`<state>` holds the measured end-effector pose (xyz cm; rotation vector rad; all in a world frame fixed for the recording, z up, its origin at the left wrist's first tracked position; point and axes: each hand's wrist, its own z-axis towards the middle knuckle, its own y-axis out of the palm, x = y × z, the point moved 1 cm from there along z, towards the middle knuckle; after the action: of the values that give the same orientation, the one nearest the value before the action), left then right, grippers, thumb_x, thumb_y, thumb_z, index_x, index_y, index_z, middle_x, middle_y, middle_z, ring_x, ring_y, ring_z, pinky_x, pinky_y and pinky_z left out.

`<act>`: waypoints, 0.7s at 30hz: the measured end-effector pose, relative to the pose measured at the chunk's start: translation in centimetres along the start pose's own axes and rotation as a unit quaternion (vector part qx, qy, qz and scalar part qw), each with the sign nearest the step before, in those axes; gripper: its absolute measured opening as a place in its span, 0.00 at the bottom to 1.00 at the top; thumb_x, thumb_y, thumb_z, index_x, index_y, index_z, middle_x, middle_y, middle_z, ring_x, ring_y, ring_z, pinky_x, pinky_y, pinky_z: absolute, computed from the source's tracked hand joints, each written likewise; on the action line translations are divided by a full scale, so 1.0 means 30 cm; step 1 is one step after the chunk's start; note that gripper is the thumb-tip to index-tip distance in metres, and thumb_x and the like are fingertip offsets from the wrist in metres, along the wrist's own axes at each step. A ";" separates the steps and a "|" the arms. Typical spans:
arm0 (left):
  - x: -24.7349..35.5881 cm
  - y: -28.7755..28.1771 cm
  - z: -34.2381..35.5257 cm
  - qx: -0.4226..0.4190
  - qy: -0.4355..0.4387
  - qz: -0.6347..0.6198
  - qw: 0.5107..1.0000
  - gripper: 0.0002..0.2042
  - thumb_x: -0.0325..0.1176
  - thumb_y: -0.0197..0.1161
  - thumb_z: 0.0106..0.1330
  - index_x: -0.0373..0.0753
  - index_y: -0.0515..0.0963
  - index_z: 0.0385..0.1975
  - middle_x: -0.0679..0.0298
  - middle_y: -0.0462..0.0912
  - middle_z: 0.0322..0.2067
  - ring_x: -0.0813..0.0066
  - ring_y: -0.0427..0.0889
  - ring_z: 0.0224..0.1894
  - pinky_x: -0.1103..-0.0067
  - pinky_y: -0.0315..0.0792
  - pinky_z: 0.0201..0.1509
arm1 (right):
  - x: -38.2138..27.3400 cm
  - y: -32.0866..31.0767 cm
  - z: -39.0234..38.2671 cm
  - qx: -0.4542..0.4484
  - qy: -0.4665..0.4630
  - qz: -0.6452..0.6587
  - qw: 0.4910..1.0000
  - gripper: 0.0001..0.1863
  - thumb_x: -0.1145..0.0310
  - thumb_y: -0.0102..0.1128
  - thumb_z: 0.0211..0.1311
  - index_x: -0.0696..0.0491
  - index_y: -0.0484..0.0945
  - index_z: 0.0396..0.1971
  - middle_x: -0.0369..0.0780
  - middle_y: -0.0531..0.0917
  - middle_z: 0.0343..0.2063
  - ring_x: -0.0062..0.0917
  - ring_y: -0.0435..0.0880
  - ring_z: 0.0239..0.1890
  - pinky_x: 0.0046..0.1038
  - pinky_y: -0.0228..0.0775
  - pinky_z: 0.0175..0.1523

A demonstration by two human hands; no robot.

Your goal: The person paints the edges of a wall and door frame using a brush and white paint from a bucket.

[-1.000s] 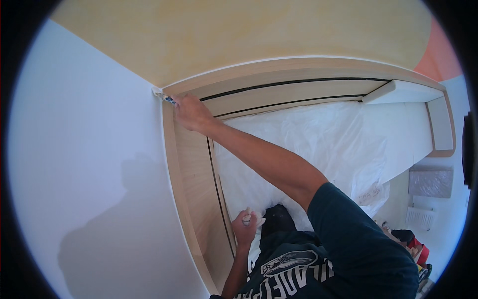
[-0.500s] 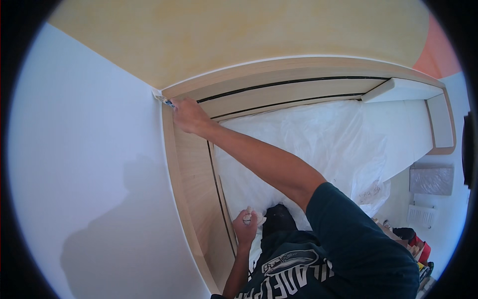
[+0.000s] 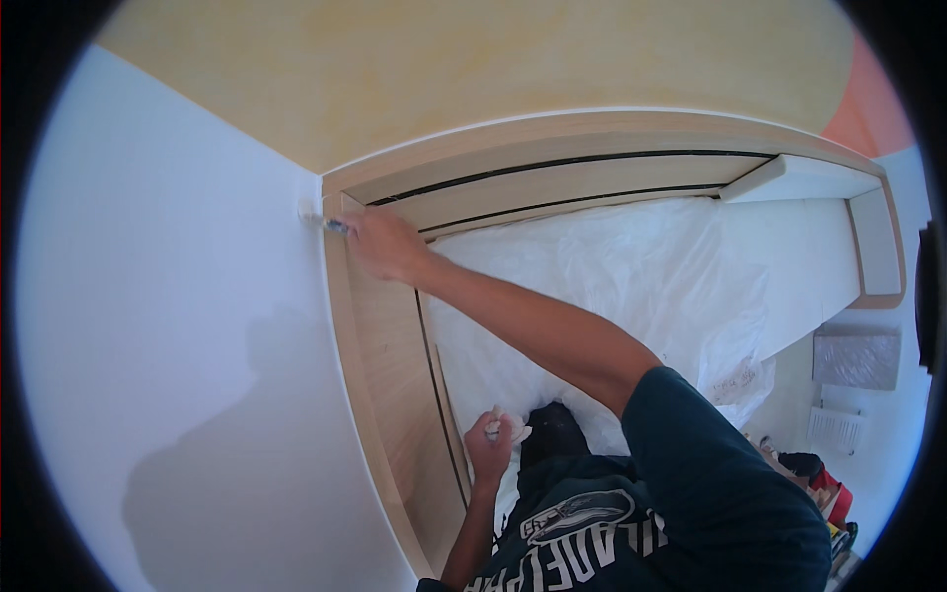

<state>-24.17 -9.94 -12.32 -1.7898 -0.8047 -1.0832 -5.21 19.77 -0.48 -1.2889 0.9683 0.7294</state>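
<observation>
My right hand (image 3: 385,242) is reached across to the upper left, closed on a small paintbrush (image 3: 334,225) whose pale tip is against the white wall (image 3: 197,276), just beside the left wooden edge of the bed frame (image 3: 350,335). My left hand (image 3: 487,452) is low in the middle, closed round a crumpled pale cloth or paper (image 3: 511,425), near my dark-clothed leg. Under my arms lies a white mattress under crinkled plastic sheeting (image 3: 612,266).
A light wood headboard (image 3: 572,138) with dark grooves runs along the yellow wall (image 3: 493,54). A white shelf (image 3: 799,181) sits at the right end. Beyond are a wrapped panel (image 3: 854,360), a white slatted object (image 3: 836,428) and piled bags (image 3: 824,488).
My right hand and the brush have moved down along the wall, away from the upper corner by the yellow wall. My left hand stays almost in place.
</observation>
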 end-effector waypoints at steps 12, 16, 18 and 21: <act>0.016 -0.001 0.018 -0.053 -0.082 0.045 0.994 0.13 0.36 0.70 0.68 0.33 0.77 0.31 0.60 0.80 0.24 0.73 0.80 0.29 0.75 0.76 0.39 | -0.012 -0.048 -0.067 0.001 0.024 0.068 0.997 0.19 0.67 0.48 0.69 0.50 0.85 0.52 0.54 0.85 0.35 0.51 0.85 0.38 0.48 0.77 0.46; 0.090 -0.007 0.053 0.012 -0.032 -0.073 0.997 0.17 0.41 0.67 0.71 0.34 0.74 0.48 0.57 0.80 0.40 0.69 0.80 0.44 0.74 0.75 0.51 | -0.010 0.002 -0.166 -0.047 -0.055 0.022 0.997 0.20 0.67 0.46 0.71 0.54 0.82 0.56 0.52 0.86 0.37 0.46 0.85 0.39 0.42 0.76 0.46; 0.135 -0.036 0.081 0.039 -0.093 -0.141 0.985 0.22 0.44 0.65 0.72 0.34 0.70 0.56 0.55 0.77 0.50 0.65 0.77 0.53 0.72 0.73 0.58 | 0.025 -0.027 -0.330 -0.074 -0.021 0.061 0.995 0.21 0.67 0.45 0.73 0.55 0.80 0.58 0.50 0.86 0.38 0.41 0.85 0.40 0.38 0.75 0.48; 0.230 -0.068 0.146 0.051 -0.003 -0.230 0.972 0.27 0.46 0.60 0.74 0.34 0.66 0.63 0.52 0.72 0.56 0.62 0.74 0.58 0.69 0.69 0.64 | 0.072 -0.131 -0.624 -0.098 0.108 0.161 0.976 0.15 0.68 0.49 0.72 0.56 0.77 0.53 0.43 0.84 0.38 0.31 0.82 0.44 0.32 0.72 0.56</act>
<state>-21.53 -4.54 -6.44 -1.5574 -1.2976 -1.2997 -4.10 0.56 -0.79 -1.4201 1.3287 0.9672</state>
